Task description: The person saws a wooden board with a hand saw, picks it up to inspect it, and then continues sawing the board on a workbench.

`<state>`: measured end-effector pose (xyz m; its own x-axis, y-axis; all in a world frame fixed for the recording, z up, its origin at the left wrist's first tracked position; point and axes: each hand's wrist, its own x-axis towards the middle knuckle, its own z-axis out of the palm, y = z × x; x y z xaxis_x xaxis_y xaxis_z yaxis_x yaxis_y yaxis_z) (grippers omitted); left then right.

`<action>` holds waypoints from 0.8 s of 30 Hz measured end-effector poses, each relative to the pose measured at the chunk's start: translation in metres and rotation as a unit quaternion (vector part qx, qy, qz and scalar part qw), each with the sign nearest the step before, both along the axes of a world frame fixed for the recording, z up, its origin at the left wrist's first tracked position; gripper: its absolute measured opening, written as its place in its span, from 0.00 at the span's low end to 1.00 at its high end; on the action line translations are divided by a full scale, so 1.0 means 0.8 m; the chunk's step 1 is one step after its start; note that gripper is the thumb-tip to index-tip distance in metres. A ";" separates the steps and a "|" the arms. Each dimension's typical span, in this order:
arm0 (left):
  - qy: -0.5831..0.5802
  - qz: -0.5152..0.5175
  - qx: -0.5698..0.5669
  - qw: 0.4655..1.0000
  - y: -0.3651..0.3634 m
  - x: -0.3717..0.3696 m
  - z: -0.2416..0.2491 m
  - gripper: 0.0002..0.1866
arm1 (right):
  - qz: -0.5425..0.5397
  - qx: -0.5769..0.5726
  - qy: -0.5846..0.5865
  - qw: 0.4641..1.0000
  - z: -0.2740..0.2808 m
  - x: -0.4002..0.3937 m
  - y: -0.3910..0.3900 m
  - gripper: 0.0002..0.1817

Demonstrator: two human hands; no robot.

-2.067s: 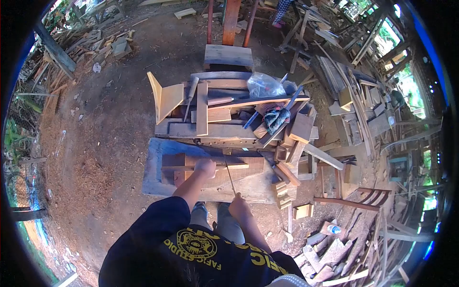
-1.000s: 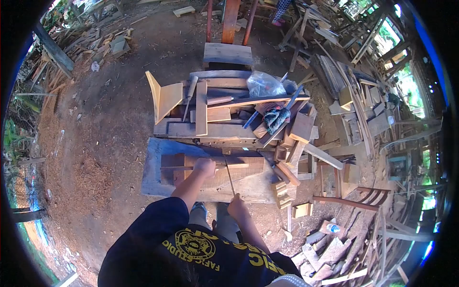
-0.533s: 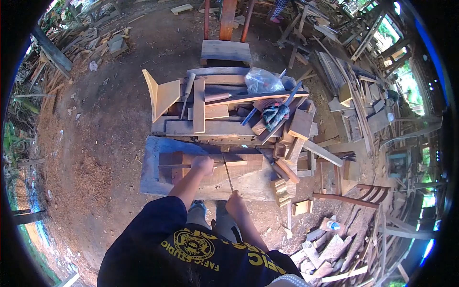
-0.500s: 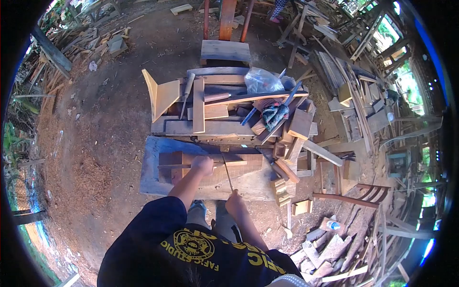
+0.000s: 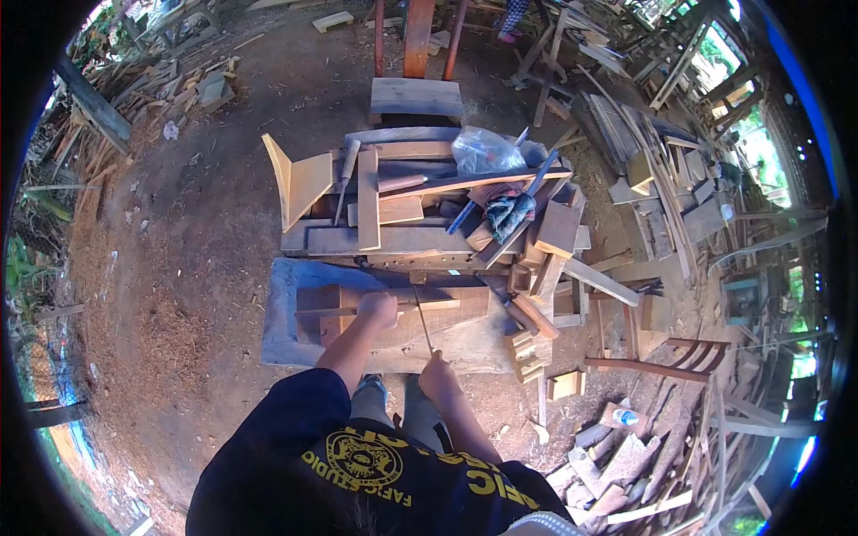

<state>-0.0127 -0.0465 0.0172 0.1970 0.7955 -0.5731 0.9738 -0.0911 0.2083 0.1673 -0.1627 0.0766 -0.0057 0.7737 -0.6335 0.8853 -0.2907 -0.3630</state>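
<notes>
My left hand (image 5: pixel 377 310) is closed around a thin wooden strip (image 5: pixel 438 305) that lies across a wooden block (image 5: pixel 469 313) on the workbench (image 5: pixel 281 308). Close to the bench's near edge, my right hand (image 5: pixel 438 379) is closed on the lower end of a thin rod-like tool (image 5: pixel 424 322). This tool slants up and away from me, crossing the strip to the right of my left hand. Its exact kind is hard to make out. A squarish wood piece (image 5: pixel 331 300) stands at the left part of the block.
Beyond the bench lie stacked boards (image 5: pixel 384 239), a chisel-like tool (image 5: pixel 347 183), a plastic bag (image 5: pixel 487 152) and a dark cloth (image 5: pixel 510 214). A chair frame (image 5: pixel 661 362) stands right, scrap wood (image 5: pixel 626 469) lower right. Part of a person (image 5: pixel 513 20) shows at the top.
The whole view has shifted slightly. My right hand and the thin tool have barely moved, and my left hand keeps its hold on the strip.
</notes>
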 end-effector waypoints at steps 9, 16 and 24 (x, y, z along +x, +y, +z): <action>-0.056 0.044 0.045 0.996 -0.028 0.003 -0.015 0.32 | -0.015 -0.066 -0.012 0.998 0.016 0.007 -0.031 0.21; -0.023 0.062 0.080 0.995 -0.048 0.016 -0.029 0.33 | -0.013 -0.005 0.003 1.000 -0.067 0.016 -0.054 0.26; -0.023 0.041 0.021 0.999 -0.032 0.014 -0.030 0.31 | -0.038 0.007 0.025 0.999 -0.101 -0.007 -0.047 0.26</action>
<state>-0.0018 -0.0718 -0.0070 0.1557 0.8326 -0.5316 0.9680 -0.0212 0.2502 0.1620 -0.2006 -0.0042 0.0223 0.7822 -0.6226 0.8410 -0.3515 -0.4114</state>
